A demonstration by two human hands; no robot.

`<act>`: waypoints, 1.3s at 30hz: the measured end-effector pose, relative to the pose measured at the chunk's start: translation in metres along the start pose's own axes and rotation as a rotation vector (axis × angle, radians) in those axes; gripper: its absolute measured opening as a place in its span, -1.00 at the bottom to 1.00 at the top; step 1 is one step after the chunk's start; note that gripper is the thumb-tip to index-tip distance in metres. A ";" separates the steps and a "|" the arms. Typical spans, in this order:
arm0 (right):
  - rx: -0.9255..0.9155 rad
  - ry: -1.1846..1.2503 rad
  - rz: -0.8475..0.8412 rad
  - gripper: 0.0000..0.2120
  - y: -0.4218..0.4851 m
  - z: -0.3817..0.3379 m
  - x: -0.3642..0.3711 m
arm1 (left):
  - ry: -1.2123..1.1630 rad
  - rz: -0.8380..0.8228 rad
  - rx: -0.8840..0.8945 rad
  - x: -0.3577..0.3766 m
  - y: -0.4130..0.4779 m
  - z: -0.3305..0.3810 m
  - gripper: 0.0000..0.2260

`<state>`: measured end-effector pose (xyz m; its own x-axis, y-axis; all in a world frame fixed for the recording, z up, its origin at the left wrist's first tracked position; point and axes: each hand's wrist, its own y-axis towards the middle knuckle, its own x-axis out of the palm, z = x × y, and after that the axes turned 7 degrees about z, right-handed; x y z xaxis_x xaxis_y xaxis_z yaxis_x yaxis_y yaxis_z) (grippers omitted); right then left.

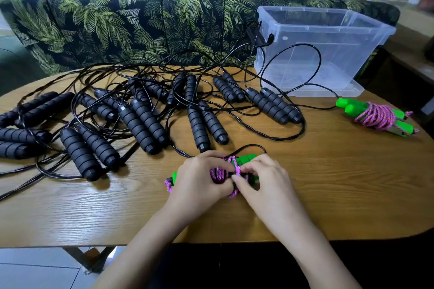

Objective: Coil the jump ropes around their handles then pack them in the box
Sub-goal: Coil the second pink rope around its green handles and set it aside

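At lower centre of the frame, a person's left hand (199, 178) and right hand (263, 178) pinch a pink rope (219, 175) wound round green handles (244, 162). Black jump ropes (141, 119) sprawl at left; the clear box (328, 30) stands upper right on the wooden table (328, 183).

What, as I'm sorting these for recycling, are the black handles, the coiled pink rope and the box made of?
Black handles: probably foam, matte, with ribbed rings. Coiled pink rope: braided textile cord, judging by its speckled woven look. Box: clear hard plastic, glossy, with see-through walls.
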<state>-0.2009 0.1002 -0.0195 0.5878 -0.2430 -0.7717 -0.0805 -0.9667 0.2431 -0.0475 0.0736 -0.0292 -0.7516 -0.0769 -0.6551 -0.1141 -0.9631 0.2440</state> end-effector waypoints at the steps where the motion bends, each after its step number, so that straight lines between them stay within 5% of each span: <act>1: 0.013 0.018 0.013 -0.79 -0.001 0.000 0.003 | 0.001 0.005 -0.006 0.000 -0.001 0.001 -0.81; 7: 0.088 0.135 0.164 -0.87 -0.008 0.002 0.014 | 0.059 -0.112 0.014 0.000 0.000 0.005 -0.68; 15: 0.100 0.194 0.191 -0.65 -0.008 0.005 0.008 | 0.033 -0.154 -0.014 -0.001 0.002 0.005 -0.60; 20: -0.009 0.281 0.180 -0.53 -0.009 0.005 0.010 | 0.004 -0.108 0.042 0.001 0.001 0.002 -0.68; 25: 0.066 0.475 0.169 -0.64 -0.009 0.010 0.011 | -0.034 -0.007 0.063 0.004 0.005 -0.003 -0.82; 33: 0.035 0.479 0.114 -0.55 -0.001 0.017 0.003 | -0.013 0.083 0.102 0.007 0.004 -0.004 -0.85; 39: -0.310 0.167 -0.144 -0.50 0.008 0.028 -0.002 | 0.075 0.069 0.234 0.007 0.001 -0.005 -0.93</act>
<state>-0.2254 0.0901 -0.0328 0.7005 -0.0655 -0.7106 0.2449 -0.9133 0.3256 -0.0496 0.0708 -0.0377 -0.7135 -0.1677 -0.6803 -0.2181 -0.8695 0.4431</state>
